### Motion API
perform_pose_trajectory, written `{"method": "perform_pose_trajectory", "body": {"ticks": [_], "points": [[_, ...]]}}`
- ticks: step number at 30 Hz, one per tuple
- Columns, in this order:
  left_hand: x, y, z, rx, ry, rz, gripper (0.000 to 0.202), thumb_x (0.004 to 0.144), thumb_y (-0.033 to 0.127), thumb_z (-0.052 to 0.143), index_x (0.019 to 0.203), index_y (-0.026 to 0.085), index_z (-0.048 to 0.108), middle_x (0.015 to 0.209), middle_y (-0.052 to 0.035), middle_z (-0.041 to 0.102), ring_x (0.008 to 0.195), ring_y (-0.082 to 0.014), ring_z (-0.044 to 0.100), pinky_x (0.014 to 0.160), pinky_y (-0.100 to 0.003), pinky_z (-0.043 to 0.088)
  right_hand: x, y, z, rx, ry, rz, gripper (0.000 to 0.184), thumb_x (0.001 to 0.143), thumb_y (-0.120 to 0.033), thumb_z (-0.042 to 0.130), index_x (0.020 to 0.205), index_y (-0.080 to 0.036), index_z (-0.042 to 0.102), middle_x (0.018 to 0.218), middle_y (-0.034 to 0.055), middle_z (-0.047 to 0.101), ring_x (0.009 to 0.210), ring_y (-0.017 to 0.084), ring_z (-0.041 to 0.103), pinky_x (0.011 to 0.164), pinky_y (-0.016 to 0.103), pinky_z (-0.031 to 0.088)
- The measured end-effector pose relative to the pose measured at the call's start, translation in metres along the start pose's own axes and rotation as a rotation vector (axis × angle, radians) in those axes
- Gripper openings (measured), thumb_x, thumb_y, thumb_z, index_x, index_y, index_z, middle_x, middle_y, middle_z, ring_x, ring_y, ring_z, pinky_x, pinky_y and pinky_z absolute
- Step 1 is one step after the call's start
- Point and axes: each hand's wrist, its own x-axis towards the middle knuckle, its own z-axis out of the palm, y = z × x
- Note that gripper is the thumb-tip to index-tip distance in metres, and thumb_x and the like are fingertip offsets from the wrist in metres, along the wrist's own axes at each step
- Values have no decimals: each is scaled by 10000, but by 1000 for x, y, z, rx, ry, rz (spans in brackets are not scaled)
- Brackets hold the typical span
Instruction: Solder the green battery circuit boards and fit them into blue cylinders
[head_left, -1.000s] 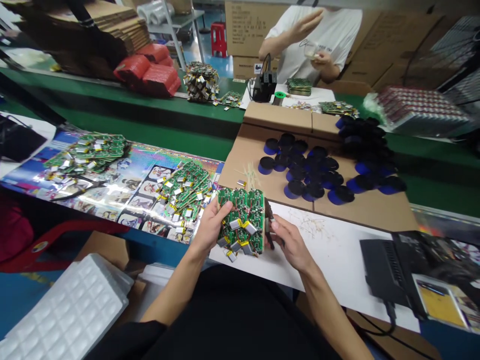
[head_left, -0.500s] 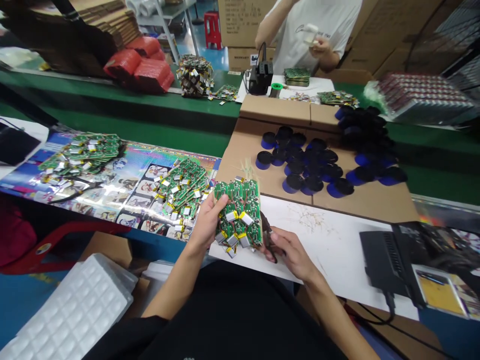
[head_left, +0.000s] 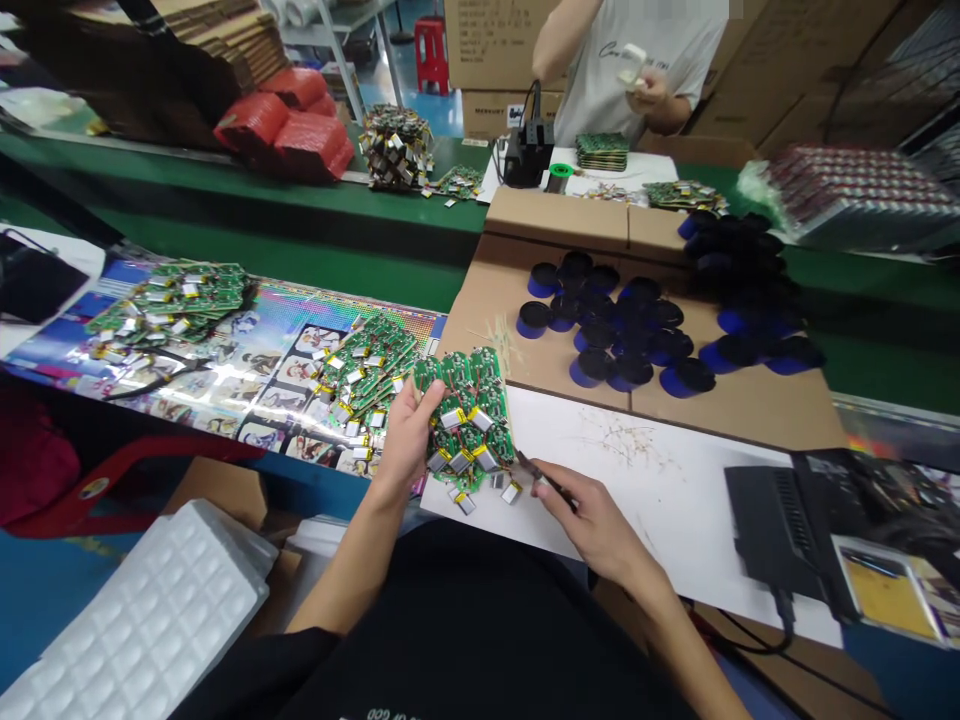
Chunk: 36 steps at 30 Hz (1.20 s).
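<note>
My left hand point(head_left: 406, 436) grips the left edge of a green circuit board panel point(head_left: 480, 381), thumb on top. Small silver batteries with yellow ends point(head_left: 454, 418) hang on wires from the panel, several of them toward its lower edge. In my right hand point(head_left: 600, 520) is a pair of dark pliers point(head_left: 551, 482), fingers closed round the handles. The pliers' tip points at the panel's lower right edge; I cannot tell whether it touches. White paper point(head_left: 555, 425) lies below the panel.
More board panels with batteries point(head_left: 367, 365) lie to the left, beside another pair of pliers point(head_left: 161, 378). Black-and-blue round parts point(head_left: 592, 365) stand on cardboard point(head_left: 495, 270). A black device point(head_left: 772, 520) sits at right. Across the bench is a person point(head_left: 637, 70) holding a white object.
The panel and my left hand have shifted slightly left. My right hand has turned, so the pliers now point up-left toward the panel's edge and show more clearly.
</note>
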Motion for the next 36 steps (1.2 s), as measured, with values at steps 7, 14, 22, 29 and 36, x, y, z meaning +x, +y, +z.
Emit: {"method": "perform_pose_trajectory", "body": {"ticks": [7,14,22,29,36], "points": [[6,5,-2,8,-7,6,371,879,470,818,1063,193,654,1067,-67,777,1030,-246,748,913,-343,590,0,3,6,72,-53,48,518,1069,-570,494,1350,-210,738,1044,78,803,961,242,734,881,356,588],[1,6,-6,25,35,45,354,874,456,826,1071,207,670,1007,-37,767,932,-210,737,858,-305,572,3,6,10,19,69,2,469,1043,-524,574,1378,-230,718,1378,105,737,1263,319,688,1110,470,523],[0,3,-8,50,32,19,333,882,461,818,1039,195,694,1015,-43,747,959,-200,713,917,-305,551,6,-3,4,-8,23,7,496,1047,-565,535,1337,-233,760,944,75,784,916,255,713,865,364,569],[-2,3,0,-91,-11,-138,391,841,477,845,1052,188,687,999,-48,778,947,-218,751,883,-325,588,2,0,9,482,-163,95,512,1003,-604,587,1170,-159,776,785,52,663,608,139,514,567,275,430],[4,4,-7,-205,177,-210,375,756,433,857,996,192,702,978,-32,778,981,-224,747,901,-336,595,32,-8,-7,583,-198,82,533,959,-650,605,1064,-149,756,770,48,657,571,139,520,532,275,404]]}}
